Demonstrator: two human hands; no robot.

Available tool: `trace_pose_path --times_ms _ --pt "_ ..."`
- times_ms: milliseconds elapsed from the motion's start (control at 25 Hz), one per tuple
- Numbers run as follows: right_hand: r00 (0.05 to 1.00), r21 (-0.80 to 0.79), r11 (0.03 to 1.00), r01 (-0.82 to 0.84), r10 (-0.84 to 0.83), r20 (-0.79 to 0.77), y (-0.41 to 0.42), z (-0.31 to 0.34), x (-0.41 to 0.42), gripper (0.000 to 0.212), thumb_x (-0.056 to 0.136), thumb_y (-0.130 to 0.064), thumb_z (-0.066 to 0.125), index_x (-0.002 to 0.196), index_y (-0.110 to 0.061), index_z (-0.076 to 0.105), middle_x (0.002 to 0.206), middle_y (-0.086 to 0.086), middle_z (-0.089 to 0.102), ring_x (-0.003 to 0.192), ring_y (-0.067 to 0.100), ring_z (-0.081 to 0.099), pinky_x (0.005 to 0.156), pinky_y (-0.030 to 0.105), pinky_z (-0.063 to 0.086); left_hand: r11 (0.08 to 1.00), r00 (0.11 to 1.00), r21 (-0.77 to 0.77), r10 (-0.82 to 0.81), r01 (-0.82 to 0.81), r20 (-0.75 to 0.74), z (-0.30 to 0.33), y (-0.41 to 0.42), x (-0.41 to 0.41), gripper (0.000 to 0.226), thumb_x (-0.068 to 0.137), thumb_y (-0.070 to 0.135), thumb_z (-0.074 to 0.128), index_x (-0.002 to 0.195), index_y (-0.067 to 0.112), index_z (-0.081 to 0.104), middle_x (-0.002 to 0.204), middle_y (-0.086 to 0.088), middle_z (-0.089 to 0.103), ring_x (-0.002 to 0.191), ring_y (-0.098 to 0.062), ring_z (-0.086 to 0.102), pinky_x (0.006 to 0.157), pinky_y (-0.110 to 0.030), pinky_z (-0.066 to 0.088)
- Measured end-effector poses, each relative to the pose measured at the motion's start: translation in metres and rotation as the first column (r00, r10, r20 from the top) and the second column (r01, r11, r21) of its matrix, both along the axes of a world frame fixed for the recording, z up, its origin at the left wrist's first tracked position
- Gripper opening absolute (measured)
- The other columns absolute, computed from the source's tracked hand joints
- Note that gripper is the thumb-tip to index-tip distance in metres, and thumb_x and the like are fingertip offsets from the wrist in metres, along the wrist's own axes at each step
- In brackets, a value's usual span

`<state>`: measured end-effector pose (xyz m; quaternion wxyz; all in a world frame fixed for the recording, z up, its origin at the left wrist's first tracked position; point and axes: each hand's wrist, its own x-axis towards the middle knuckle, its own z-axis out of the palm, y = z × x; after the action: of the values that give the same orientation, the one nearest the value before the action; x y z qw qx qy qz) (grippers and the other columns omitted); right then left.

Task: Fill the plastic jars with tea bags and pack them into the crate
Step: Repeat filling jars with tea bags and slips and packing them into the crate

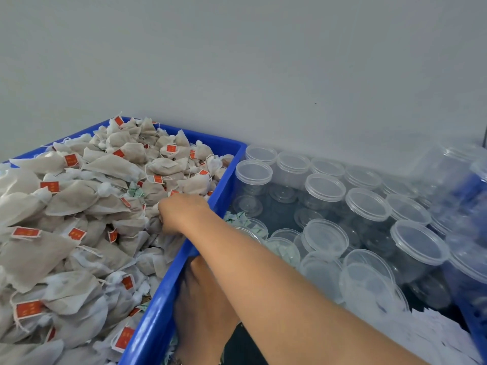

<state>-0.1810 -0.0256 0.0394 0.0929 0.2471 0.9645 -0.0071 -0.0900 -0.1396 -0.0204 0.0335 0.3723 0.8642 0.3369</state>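
**Right hand digs into a bin of tea bags, empty jars waiting alongside**

Nearest the viewer, at 6 o'clock, the left hand (203, 299) lies in shadow in the gap between the bin and the jars. Its fingers are hidden under the right forearm, so whether it holds anything cannot be told.

The right hand (181, 214) reaches across from 5 o'clock, over the rim of the blue bin (158, 312). Its fingers are curled down into the heap of tea bags (79, 201) and grip some of them. The bags are pale pouches with strings and red tags, filling the bin from 7 to 11 o'clock.

To do this step well, the hand should probably gather a modest bunch, lift straight up so trailing strings shake loose, then clear the rim before swinging right. A big grab would likely drag neighbouring bags over the side.

Just right of the bin, from 3 to 1 o'clock, stand the clear plastic jars (367, 204), packed close, most lidded. A few near the rim hold green-and-white sachets (283, 250). White paper slips (434, 335) lie at 4 o'clock, and a second blue crate (474, 325) shows at the right edge.

Free room is tight: the rim rises between heap and jars, and the light jars could tip if the forearm brushes them. A plain grey wall (237, 61) closes off the far side.
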Motion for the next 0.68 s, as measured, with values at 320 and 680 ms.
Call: trace_pose_path --times_ms 320,680 --pt "0.769 -0.253 0.967 -0.009 -0.155 -0.620 -0.007 0.023 0.035 0.019 0.088 -0.020 0.057 0.078 -0.016 0.041 0.072 -0.001 0.049 0.065 0.017 0.047 0.057 0.032 0.037 0.994 0.995 0.086 -0.067 0.060 0.072 -0.013 -0.006 0.004 0.091 0.053 0.061 0.065 0.119 0.002 0.043 0.107 -0.012 0.054 0.098 -0.033 0.057 0.075 -0.043 0.051" --pt "0.956 -0.201 0.972 -0.121 0.059 -0.289 -0.030 0.062 0.173 0.015 0.084 -0.040 0.064 0.077 -0.027 0.062 0.091 -0.010 0.064 0.085 0.007 0.056 0.080 0.033 0.047 0.995 0.996 0.068 -0.064 0.068 -0.058 -0.019 -0.004 0.004 0.102 0.056 0.077 0.065 0.125 0.005 0.044 0.114 -0.008 0.052 0.106 -0.027 0.056 0.080 -0.039 0.054"
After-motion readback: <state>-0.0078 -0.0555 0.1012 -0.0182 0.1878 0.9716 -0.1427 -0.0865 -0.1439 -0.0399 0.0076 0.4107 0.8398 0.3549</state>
